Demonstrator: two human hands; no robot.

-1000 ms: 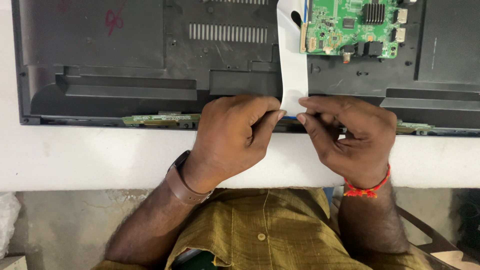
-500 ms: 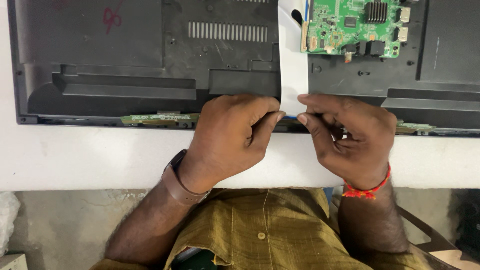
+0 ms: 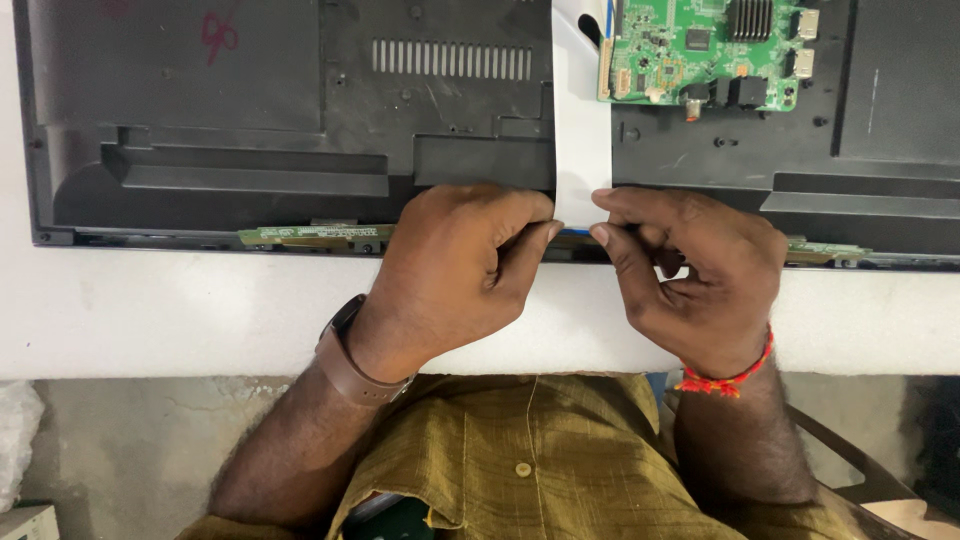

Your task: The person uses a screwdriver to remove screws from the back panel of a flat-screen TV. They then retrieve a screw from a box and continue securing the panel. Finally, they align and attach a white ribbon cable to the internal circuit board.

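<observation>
Both the left hand [image 3: 455, 270] and right hand [image 3: 690, 270] pinch the white ribbon cable's [image 3: 582, 150] lower end, apparently seating it at the panel's [image 3: 250, 130] bottom edge, which calls for even, gentle pressure.

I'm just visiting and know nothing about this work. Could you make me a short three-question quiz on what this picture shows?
1. True or false: both hands pinch the lower end of the white flat ribbon cable.
2. Which wrist wears the red thread band? A) left B) right C) neither
3. Fill in: the green circuit board sits on the dark panel back, to the ______ of the cable's upper end.

Key:
1. True: the left hand and the right hand meet at the cable's lower end, at the panel's near edge.
2. B; the left wrist has a brown watch strap.
3. right
</observation>
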